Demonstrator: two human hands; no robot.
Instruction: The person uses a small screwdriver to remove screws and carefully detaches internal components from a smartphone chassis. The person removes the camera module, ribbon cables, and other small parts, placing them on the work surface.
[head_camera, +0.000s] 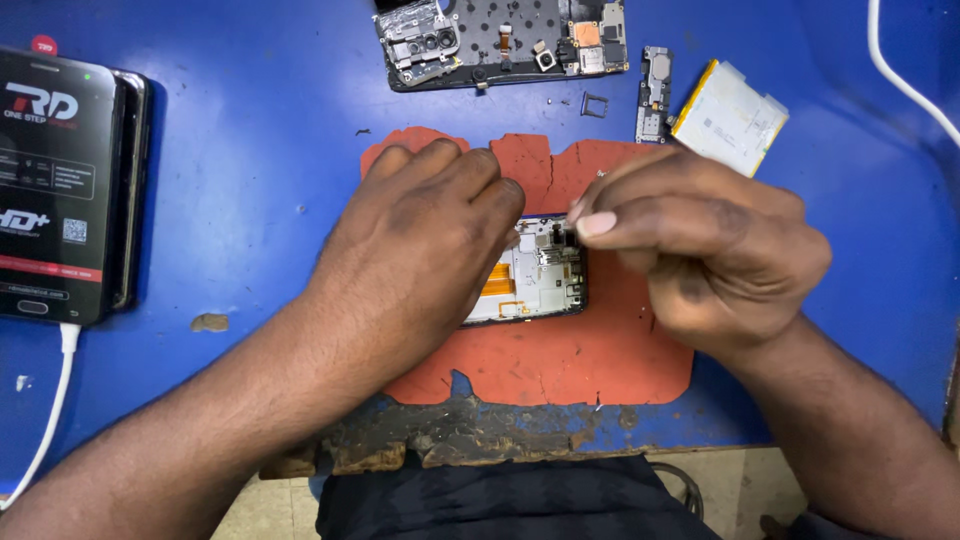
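— Opened phone (535, 280): where is it?
— On the orange mat (560, 365) on my blue bench (250, 200). My left hand (420, 245) presses flat across it; right hand (700, 240) fingers (597, 223) pinch narrow just above it, around what I cannot tell.

Left hand (425, 245) hides phone frame (540, 275) (mostly).

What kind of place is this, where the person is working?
Probably a phone repair bench. Both hands, left hand and right hand, work on an opened phone on an orange mat, with a loose battery and stripped phone frame nearby.
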